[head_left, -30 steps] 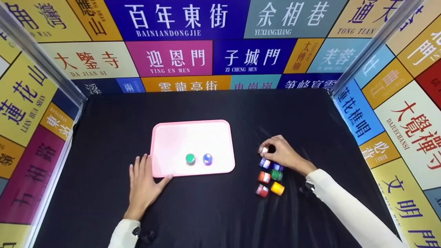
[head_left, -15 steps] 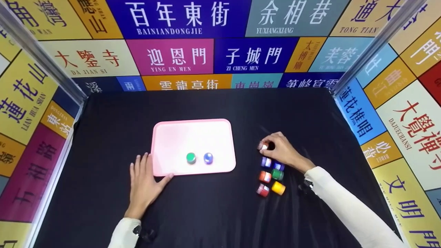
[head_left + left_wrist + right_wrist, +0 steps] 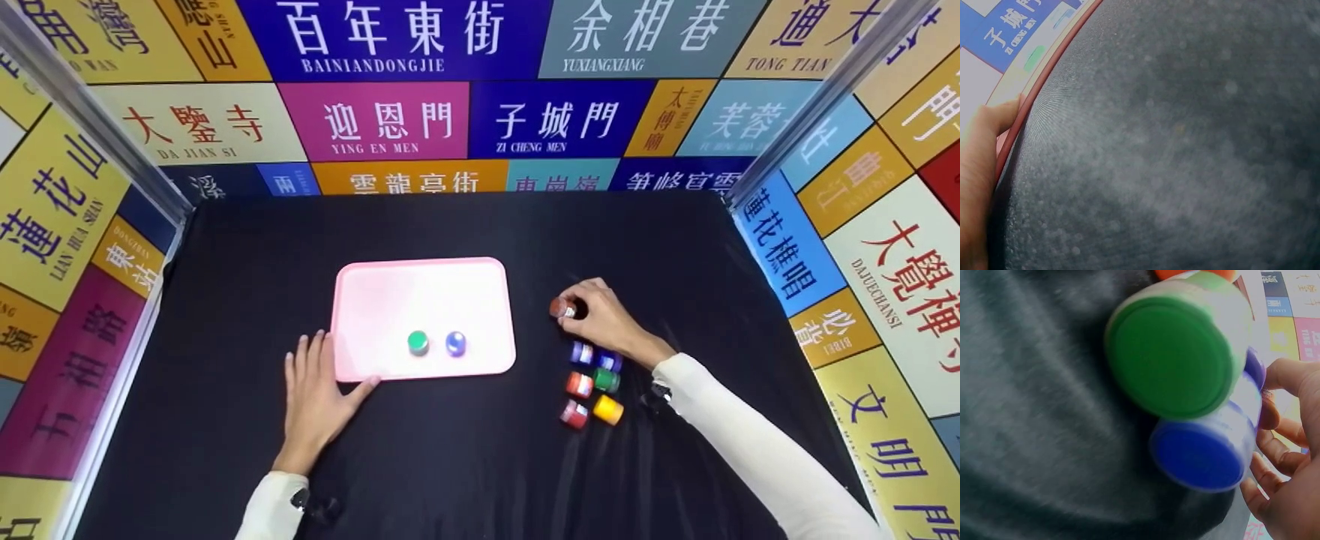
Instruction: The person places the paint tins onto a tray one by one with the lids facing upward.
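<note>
My right hand (image 3: 607, 321) pinches a small jar with a brown lid (image 3: 560, 308), probably paint, between thumb and fingers, right of the tray. In the right wrist view the brown jar (image 3: 1268, 412) is mostly hidden behind other jars. At the lower left corner of a pink tray (image 3: 420, 292), my left hand (image 3: 311, 405) lies with fingers straight along the edge. Its thumb (image 3: 1005, 115) touches the rim in the left wrist view. On the tray stand a green-lidded jar (image 3: 418, 343) and a blue-purple one (image 3: 455, 343), side by side.
Below my right hand, several jars lie in two columns: purple (image 3: 581, 353), blue (image 3: 610, 361), orange-red (image 3: 579, 385), green (image 3: 606, 380), dark red (image 3: 574, 413) and yellow (image 3: 608, 409). A black cloth (image 3: 450, 465) covers the table. Sign-printed walls (image 3: 397, 120) enclose three sides.
My right hand has moved the brown jar slightly up and left, away from the other jars. My left hand stays at the tray's edge. The head view has shifted slightly.
</note>
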Demonstrator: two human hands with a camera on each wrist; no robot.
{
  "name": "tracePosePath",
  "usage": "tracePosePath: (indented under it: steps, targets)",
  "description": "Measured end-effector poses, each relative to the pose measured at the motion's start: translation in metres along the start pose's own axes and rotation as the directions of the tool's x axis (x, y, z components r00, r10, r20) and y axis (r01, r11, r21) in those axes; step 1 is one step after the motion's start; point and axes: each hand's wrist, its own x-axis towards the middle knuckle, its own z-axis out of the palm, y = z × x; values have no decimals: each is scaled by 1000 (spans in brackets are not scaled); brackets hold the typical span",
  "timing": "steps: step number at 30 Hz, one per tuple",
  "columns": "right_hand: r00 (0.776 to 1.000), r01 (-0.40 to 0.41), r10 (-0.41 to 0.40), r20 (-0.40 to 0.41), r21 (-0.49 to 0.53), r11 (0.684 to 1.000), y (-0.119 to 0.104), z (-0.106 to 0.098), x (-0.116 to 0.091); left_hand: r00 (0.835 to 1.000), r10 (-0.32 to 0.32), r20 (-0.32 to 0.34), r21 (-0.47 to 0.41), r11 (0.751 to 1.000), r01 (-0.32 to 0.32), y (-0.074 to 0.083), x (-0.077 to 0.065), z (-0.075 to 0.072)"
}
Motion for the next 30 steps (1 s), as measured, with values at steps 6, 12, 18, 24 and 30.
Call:
tracePosePath:
  steps: [6,12,18,24,30]
  targets:
    - [1000,-7,7,9,-18,1000,-11,4,9,1000,-7,1,2,1000,7,-1,0,0]
    - [1000,14,-14,15,-14,1000,-21,9,18,999,-24,23,6,1000,24,0,-1,-1]
    - [999,9,-8,36,-15,1000,-29,16,26,999,-24,27,9,1000,23,0,-1,0]
    - [998,38,-37,60,-12,999,-38,25,38,999,-24,23,6,1000,24,0,-1,-1]
    - [992,93,-93,91,-4,996,-49,33,49,999,-23,25,0,1000,23,1,0,-1]
